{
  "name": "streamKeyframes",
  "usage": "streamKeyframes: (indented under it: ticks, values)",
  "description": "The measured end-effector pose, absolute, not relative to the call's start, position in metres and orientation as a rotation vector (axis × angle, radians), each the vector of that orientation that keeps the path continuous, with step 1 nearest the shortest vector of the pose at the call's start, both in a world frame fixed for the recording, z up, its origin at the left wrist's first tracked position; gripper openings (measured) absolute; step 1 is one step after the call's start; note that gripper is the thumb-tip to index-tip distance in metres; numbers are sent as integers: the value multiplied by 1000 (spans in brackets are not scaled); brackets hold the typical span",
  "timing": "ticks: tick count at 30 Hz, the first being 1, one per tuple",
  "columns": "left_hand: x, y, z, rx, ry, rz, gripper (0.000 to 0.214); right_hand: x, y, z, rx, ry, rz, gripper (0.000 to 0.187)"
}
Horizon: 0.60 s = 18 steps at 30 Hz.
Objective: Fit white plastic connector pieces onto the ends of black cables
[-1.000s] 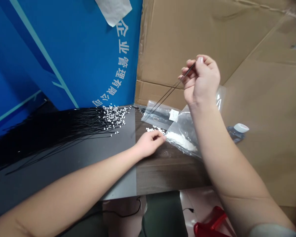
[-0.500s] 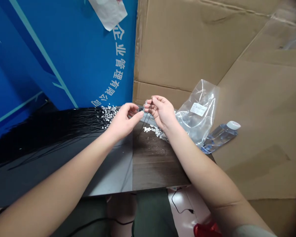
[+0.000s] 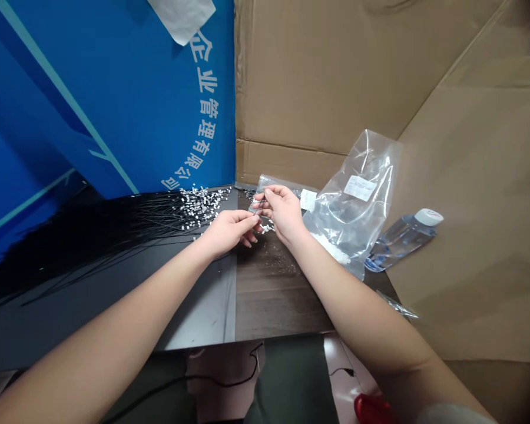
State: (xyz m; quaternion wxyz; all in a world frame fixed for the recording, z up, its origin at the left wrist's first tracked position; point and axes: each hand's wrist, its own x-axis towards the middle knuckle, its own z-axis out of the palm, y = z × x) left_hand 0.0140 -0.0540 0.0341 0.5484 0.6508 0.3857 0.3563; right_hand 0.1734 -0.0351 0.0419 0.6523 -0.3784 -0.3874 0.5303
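Close together over the table, my two hands meet at a thin black wire (image 3: 260, 207). My right hand (image 3: 285, 213) pinches its upper part between thumb and fingertips. Lower down, the thumb and forefinger of my left hand (image 3: 229, 231) are closed on the wire, its other fingers curled loosely below. Whether it is one wire or a few, I cannot tell. Small white pieces (image 3: 267, 228) lie on the wood just beneath, partly hidden by my hands. To the left spreads a big heap of black wires (image 3: 92, 227) with white tips (image 3: 198, 206) pointing toward my hands.
Behind my right forearm stands a clear plastic bag (image 3: 357, 206) with a label and white pieces at its bottom. A water bottle (image 3: 401, 238) leans beside it. A small clear bag (image 3: 308, 199) lies behind my hands. Cardboard (image 3: 335, 70) and a blue panel (image 3: 136, 88) wall the table (image 3: 274, 300).
My left hand has come over to the wire and closed on it; before, it was apart with fingers loosely open. My right hand keeps its pinch. The view has shifted slightly.
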Motion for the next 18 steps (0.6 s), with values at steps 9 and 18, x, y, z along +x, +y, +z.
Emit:
streamKeyframes:
  ticks: [9,18]
  values:
    - [10,-48,35,1438,1048,935,37,176,-26,30,-968,-873,1195,10]
    - [-42,-29,83,1961,1555,968,33,182,-33,43,-1066,-895,1275,10]
